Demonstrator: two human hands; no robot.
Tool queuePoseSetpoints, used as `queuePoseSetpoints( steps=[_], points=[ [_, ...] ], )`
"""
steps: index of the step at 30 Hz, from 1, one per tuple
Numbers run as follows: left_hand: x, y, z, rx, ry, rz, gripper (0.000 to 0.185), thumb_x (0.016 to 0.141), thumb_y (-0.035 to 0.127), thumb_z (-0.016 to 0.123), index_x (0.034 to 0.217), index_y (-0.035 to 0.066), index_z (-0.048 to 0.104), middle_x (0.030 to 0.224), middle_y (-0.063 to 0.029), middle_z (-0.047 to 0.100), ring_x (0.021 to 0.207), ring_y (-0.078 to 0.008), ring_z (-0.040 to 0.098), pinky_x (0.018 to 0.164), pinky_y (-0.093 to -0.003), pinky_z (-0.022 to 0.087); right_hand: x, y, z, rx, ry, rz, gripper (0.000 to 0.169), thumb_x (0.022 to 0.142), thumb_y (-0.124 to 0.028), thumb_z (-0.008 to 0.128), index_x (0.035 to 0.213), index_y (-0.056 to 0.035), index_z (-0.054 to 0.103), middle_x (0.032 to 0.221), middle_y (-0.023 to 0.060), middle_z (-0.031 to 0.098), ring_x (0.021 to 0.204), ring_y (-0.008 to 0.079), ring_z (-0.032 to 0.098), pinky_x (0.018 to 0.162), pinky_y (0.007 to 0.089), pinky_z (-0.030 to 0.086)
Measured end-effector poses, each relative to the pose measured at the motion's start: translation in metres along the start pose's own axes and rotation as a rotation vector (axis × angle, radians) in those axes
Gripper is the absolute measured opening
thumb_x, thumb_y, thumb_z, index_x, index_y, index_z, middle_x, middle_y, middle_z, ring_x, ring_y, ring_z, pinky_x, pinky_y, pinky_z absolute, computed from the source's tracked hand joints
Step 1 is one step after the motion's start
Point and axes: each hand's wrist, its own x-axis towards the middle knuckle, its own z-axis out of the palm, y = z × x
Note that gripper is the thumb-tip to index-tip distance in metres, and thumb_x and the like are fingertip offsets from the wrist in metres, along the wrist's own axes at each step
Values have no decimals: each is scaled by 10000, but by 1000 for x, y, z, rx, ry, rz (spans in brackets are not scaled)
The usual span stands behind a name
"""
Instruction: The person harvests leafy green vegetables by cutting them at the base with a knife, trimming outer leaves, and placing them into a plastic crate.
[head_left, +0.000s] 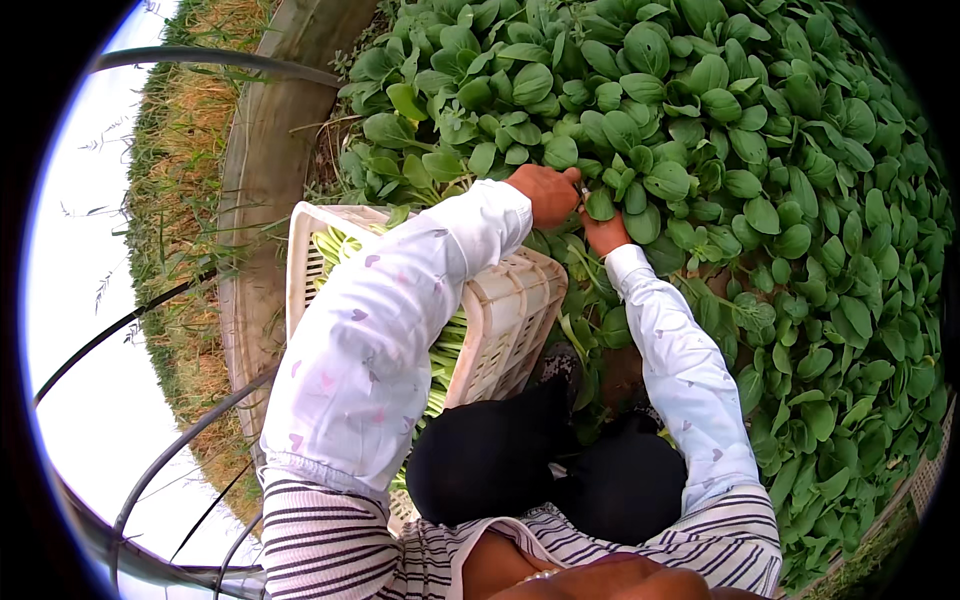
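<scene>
Both my hands are close together low among the leafy pak choi plants (667, 180). My left hand (550, 196) is curled in a fist, its back turned up, reaching past the far corner of a white plastic crate (510, 315). Just right of and below it, my right hand (606, 234) is at the plants, its fingertips partly covered by leaves. A small metal tool (583, 195) glints between the two hands; most of it is hidden, and I cannot tell which hand grips it. Cut greens with pale stems (448, 360) lie in the crate, partly behind my left sleeve.
My bent knees (487, 457) in black trousers are close against the crate's right side. Left of the crate runs a low border wall (259, 187), with curved hoop poles (195, 431) and dry grass (184, 150) beyond. Dense plants spread ahead and to the right.
</scene>
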Motion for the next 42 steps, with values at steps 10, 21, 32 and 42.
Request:
queuePoseSetpoints(
  steps=[10, 21, 32, 42],
  points=[
    [11, -87, 57, 311, 177, 101, 263, 762, 117, 539, 1003, 156, 636, 1258, -64, 472, 841, -284, 610, 743, -375, 505, 29, 32, 17, -212, -35, -80, 338, 864, -265, 502, 1138, -67, 522, 984, 209, 551, 900, 395, 530, 779, 459, 425],
    [12, -105, 63, -287, 307, -164, 304, 828, 159, 541, 1102, 47, 471, 877, -191, 620, 810, -383, 583, 707, -454, 454, 25, 8, 12, -173, 17, 67, 385, 817, -291, 559, 1085, -22, 497, 1030, 221, 526, 982, 409, 479, 839, 474, 388],
    [21, -97, 62, -36, 261, -319, 297, 788, 76, 518, 1083, 41, 511, 814, -171, 640, 787, -337, 630, 634, -415, 502, 27, -22, -4, -243, -112, 88, 410, 840, -267, 525, 1136, 12, 476, 1092, 253, 507, 979, 421, 487, 845, 478, 396],
    [33, -93, 61, -156, 89, -451, 239, 816, 114, 519, 1021, 77, 636, 1031, -109, 647, 934, -277, 633, 744, -372, 517, 30, 9, 13, -254, 19, -16, 410, 823, -273, 548, 1138, -21, 471, 1034, 268, 548, 933, 434, 525, 793, 477, 430]
  ],
)
